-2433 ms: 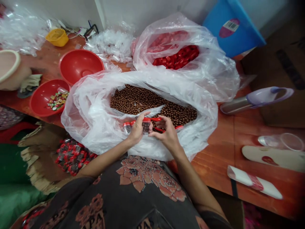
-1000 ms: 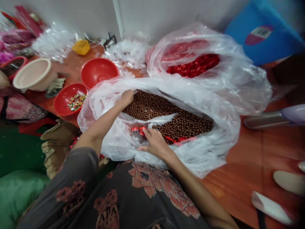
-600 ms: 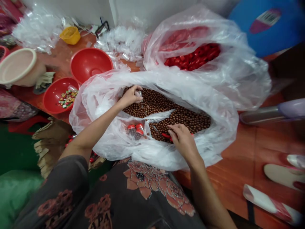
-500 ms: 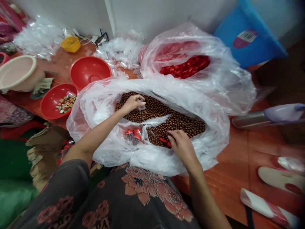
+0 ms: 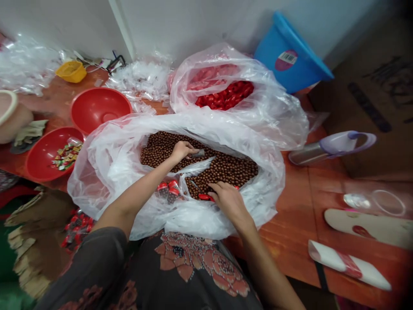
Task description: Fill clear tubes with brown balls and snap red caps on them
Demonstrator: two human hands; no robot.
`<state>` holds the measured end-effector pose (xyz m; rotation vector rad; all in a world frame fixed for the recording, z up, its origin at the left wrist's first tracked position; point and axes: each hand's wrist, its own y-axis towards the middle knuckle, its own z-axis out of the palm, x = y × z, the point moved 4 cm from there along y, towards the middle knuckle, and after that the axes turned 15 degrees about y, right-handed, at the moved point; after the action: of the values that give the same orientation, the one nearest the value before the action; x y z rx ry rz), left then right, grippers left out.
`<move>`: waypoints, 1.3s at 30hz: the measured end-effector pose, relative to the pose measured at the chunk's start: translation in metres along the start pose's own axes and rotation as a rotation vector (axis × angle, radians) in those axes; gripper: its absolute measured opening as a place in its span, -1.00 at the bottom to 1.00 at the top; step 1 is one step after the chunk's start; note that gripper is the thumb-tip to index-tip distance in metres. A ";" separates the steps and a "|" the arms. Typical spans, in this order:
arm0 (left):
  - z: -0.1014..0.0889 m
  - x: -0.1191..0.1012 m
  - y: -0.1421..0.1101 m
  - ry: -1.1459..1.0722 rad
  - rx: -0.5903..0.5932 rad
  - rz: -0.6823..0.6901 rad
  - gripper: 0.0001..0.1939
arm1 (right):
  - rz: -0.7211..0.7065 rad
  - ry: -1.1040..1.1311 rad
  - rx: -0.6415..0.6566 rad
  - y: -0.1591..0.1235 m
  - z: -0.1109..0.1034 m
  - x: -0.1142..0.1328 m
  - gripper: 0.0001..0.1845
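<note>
My left hand (image 5: 183,151) is over the brown chocolate balls (image 5: 161,146), its fingers closed on a small clear plastic jar (image 5: 199,153) that lies on its side. At the near edge of the balls, my right hand (image 5: 228,199) has its fingers curled down on a red cap (image 5: 204,196); another bit of red shows behind the knuckles. The balls fill a large white plastic bag (image 5: 112,150) with its mouth spread wide. Between my arms, filled jars with red caps (image 5: 167,189) rest on a fold of the bag.
Behind stands a clear bag of red caps (image 5: 226,95), with a blue bucket (image 5: 290,51) to its right. Red bowls (image 5: 100,107) are at the left, one holding wrapped sweets (image 5: 67,154). Clear plastic jars (image 5: 142,73) lie heaped by the wall. A steel flask (image 5: 309,153) lies at the right.
The camera view has swung to the right. My left hand has lowered the jar from above the balls to their surface and tipped it over. My right hand remains by the red caps.
</note>
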<state>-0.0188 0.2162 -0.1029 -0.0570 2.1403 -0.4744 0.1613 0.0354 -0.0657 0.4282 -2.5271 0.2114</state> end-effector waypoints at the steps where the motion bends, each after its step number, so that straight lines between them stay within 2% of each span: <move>1: 0.006 -0.003 0.000 -0.025 0.018 0.004 -0.72 | 0.004 0.001 0.007 0.001 0.001 0.001 -0.70; 6: 0.027 -0.019 -0.006 -0.175 0.106 0.015 -0.74 | -0.009 0.005 0.011 0.003 0.004 0.005 -0.67; 11: 0.030 -0.020 -0.017 -0.331 0.256 0.015 -0.79 | -0.071 0.073 0.048 0.005 0.008 0.011 -0.71; 14: 0.024 -0.016 -0.026 -0.382 0.287 0.002 -0.79 | -0.074 0.111 0.024 0.005 0.009 0.012 -0.72; 18: 0.010 -0.013 -0.045 -0.431 0.258 -0.037 -0.78 | -0.103 0.171 -0.037 0.002 0.005 0.016 -0.80; 22: -0.007 -0.014 -0.070 -0.518 0.254 -0.089 -0.80 | -0.160 0.172 0.080 -0.002 0.003 0.025 -0.83; 26: -0.019 -0.016 -0.103 -0.647 0.298 -0.053 -0.79 | -0.109 0.143 0.176 -0.003 0.005 0.028 -0.83; 32: -0.027 -0.008 -0.141 -0.609 0.166 -0.008 -0.71 | -0.142 0.195 0.194 0.000 0.010 0.030 -0.81; 35: -0.029 -0.006 -0.152 -0.551 0.151 0.034 -0.64 | -0.133 0.289 0.123 0.001 0.010 0.027 -0.80; 39: -0.029 -0.003 -0.160 -0.523 0.155 0.069 -0.60 | -0.021 0.691 -0.196 0.002 0.000 0.020 -0.80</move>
<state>-0.0618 0.0782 -0.0292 -0.0166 1.5843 -0.5186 0.1450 0.0317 -0.0553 0.2449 -1.8420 0.0802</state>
